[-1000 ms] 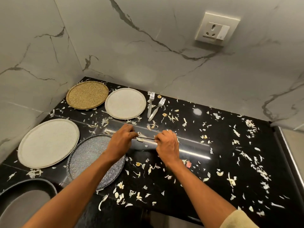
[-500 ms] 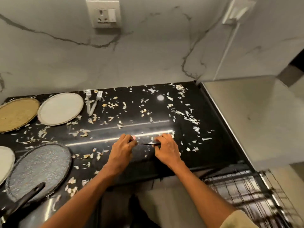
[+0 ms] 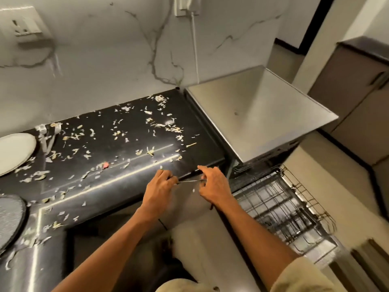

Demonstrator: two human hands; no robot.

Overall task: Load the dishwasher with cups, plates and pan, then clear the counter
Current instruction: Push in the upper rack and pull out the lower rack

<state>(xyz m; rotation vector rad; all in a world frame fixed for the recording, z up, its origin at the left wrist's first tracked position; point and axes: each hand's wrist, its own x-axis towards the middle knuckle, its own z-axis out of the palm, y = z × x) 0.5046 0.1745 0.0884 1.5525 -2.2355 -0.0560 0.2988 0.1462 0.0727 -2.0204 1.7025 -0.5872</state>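
Both hands sit at the front right corner of the black surface (image 3: pixel 117 157), just past its edge. Left hand (image 3: pixel 158 191) and right hand (image 3: pixel 213 186) each pinch 1 end of a thin metal utensil (image 3: pixel 190 181) held level between them; too thin and blurred to tell what kind. Right index finger points out toward the surface edge, the other fingers curl in.

Surface is littered with pale food scraps (image 3: pixel 162 125), plus 1 small pink bit (image 3: pixel 105 164) near the middle.

Far left: a white plate (image 3: pixel 14 152) lies flat, cut by the frame edge. 2 forks (image 3: pixel 48 135) lie just right of it, near the marble wall (image 3: pixel 109 66). Lower left: a grey speckled plate (image 3: pixel 10 220), also partly out of frame.

Right of the surface: the dishwasher (image 3: pixel 259 110) with a steel top, touching or just beside the surface end. Its wire rack (image 3: pixel 282 205) is pulled out, below and right of the right hand. Rack contents are blurred, cannot tell.

Wall has a socket (image 3: pixel 23 24) upper left and a white plug with a cord (image 3: pixel 195 49) running down behind the dishwasher.
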